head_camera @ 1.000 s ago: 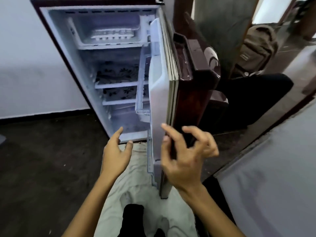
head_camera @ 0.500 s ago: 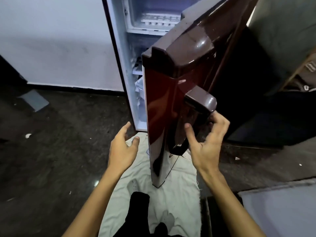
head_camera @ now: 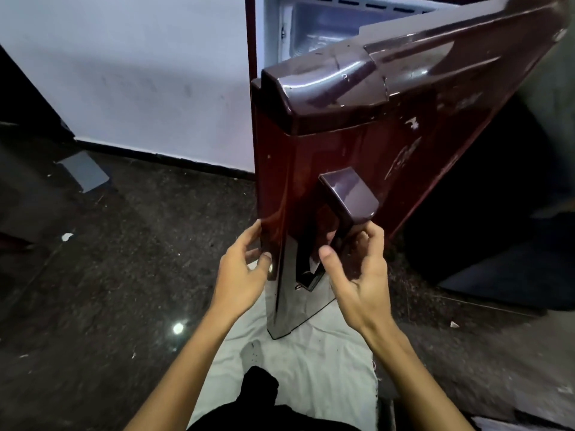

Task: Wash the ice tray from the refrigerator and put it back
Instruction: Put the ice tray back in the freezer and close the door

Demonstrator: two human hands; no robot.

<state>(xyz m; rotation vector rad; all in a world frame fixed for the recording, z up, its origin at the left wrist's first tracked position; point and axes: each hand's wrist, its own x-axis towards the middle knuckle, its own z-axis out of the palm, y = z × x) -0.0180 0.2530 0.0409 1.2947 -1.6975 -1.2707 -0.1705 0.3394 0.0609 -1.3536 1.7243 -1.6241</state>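
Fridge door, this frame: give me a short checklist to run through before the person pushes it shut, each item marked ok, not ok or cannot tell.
1. Door partly open: ok.
2. Right hand at handle: ok.
3. Left hand touching the door's edge, fingers could be pinched: not ok.
4. Ice tray back in freezer: cannot tell.
5. Cloth clear of door's swing: cannot tell.

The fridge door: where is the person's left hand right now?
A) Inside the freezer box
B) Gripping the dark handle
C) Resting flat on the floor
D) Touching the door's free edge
D: the left hand touches the free edge of the maroon fridge door with its fingers, while the right hand is at the door handle.
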